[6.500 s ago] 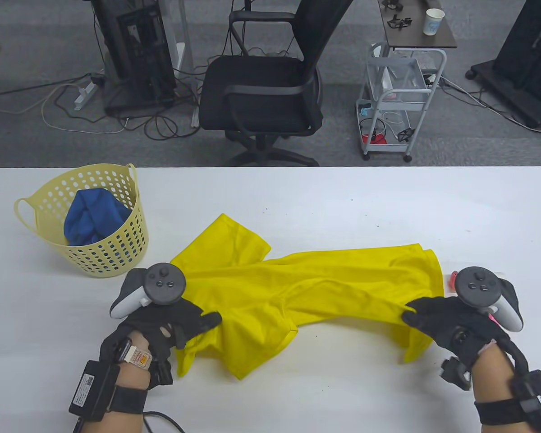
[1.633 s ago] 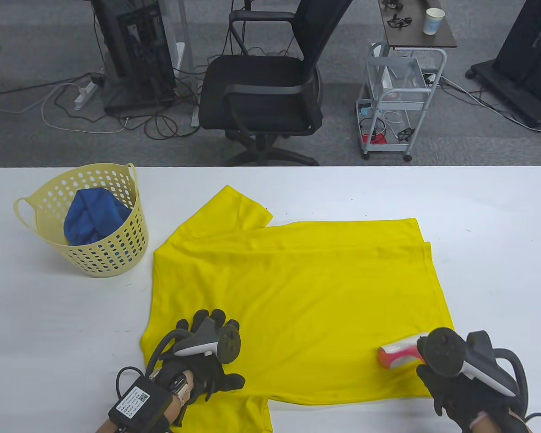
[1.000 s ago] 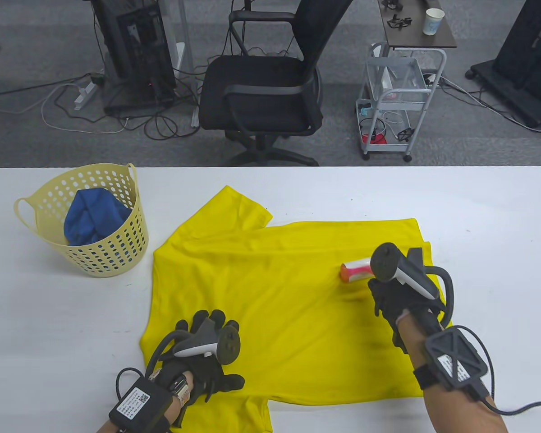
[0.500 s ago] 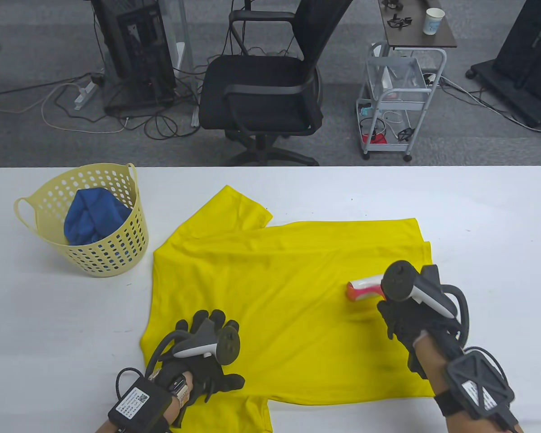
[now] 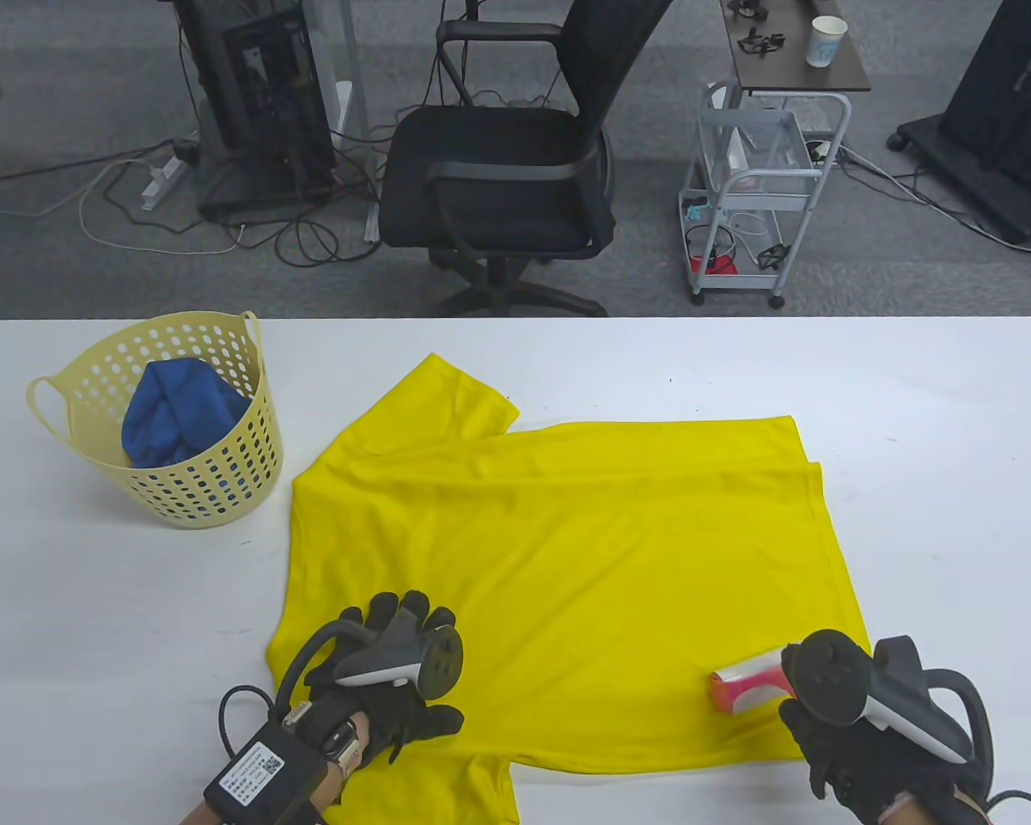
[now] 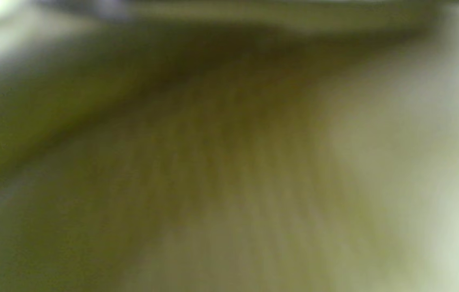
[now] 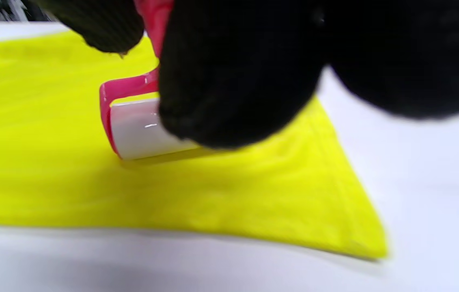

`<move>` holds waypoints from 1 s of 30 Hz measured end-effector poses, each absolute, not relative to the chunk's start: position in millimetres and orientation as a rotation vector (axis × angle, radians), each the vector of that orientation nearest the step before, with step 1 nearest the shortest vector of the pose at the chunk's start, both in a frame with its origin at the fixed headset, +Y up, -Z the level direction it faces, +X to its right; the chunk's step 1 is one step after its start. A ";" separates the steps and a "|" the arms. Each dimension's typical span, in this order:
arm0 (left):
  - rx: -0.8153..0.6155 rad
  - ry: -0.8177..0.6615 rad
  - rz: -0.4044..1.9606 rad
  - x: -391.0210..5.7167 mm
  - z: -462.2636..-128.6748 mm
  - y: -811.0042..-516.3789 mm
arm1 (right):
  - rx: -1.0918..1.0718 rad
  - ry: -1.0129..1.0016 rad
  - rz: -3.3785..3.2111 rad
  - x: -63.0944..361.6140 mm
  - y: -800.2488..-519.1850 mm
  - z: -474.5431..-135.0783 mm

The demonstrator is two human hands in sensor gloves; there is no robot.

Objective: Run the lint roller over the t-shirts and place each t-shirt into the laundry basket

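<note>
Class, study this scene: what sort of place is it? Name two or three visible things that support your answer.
Most likely an office or lab used for recording, not a home laundry. Behind the white table stand a black office chair, a computer tower with loose floor cables, and a wheeled metal cart.

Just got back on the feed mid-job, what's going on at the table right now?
The right hand grips the lint roller, its roll resting on the near right corner of the yellow t-shirt, which lies spread flat on the table. The left hand presses flat on the shirt's near left part, pinning it. A blue garment already sits in the laundry basket; the yellow one is not yet in.
</note>
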State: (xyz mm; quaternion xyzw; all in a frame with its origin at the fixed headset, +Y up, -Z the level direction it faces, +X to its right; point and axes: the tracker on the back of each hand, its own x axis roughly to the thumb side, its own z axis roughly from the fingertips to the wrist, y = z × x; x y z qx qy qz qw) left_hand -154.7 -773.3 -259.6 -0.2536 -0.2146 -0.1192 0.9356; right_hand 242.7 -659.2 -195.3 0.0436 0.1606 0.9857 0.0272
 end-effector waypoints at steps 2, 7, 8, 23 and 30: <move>-0.453 -0.428 -0.183 -155.2 -260.4 -769.5 | 0.246 0.407 2.999 222.5 -653.7 -193.8; -0.600 -0.453 -0.224 -153.8 -261.5 -787.0 | 0.470 0.396 3.011 161.5 -653.7 -197.5; -0.681 -0.461 -0.197 -155.6 -261.8 -790.8 | 0.494 0.411 3.033 149.3 -655.2 -201.6; -0.777 -0.453 -0.164 -161.9 -260.9 -793.0 | 0.206 0.489 3.241 46.0 -685.1 -337.1; -0.778 -0.452 -0.153 -162.8 -260.2 -793.0 | 0.107 0.458 3.241 20.4 -696.2 -378.5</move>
